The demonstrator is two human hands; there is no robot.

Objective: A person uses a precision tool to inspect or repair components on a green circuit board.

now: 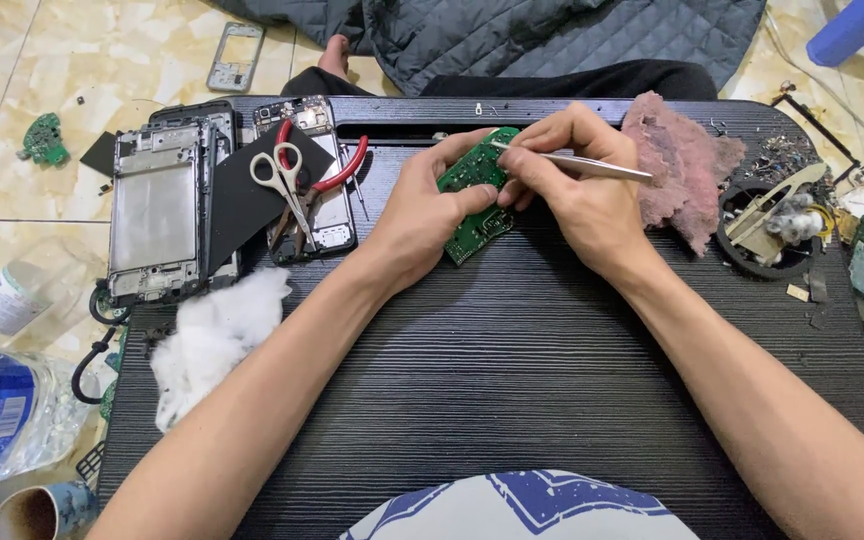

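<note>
My left hand [424,205] grips a green circuit board [476,200] over the far middle of a black ribbed table [512,370], tilting it up. My right hand [580,170] holds metal tweezers [582,164] like a pen, with their tips touching the board's upper edge. Both forearms reach in from the near edge.
Several stripped phone frames [157,210] lie at the far left, with white-handled scissors [287,180] and red-handled pliers [337,175] on them. White cotton wadding [214,335] sits left, a pink cloth [677,165] right. Electronic scraps [782,225] crowd the right edge. Plastic bottles [2,410] lie on the tiled floor.
</note>
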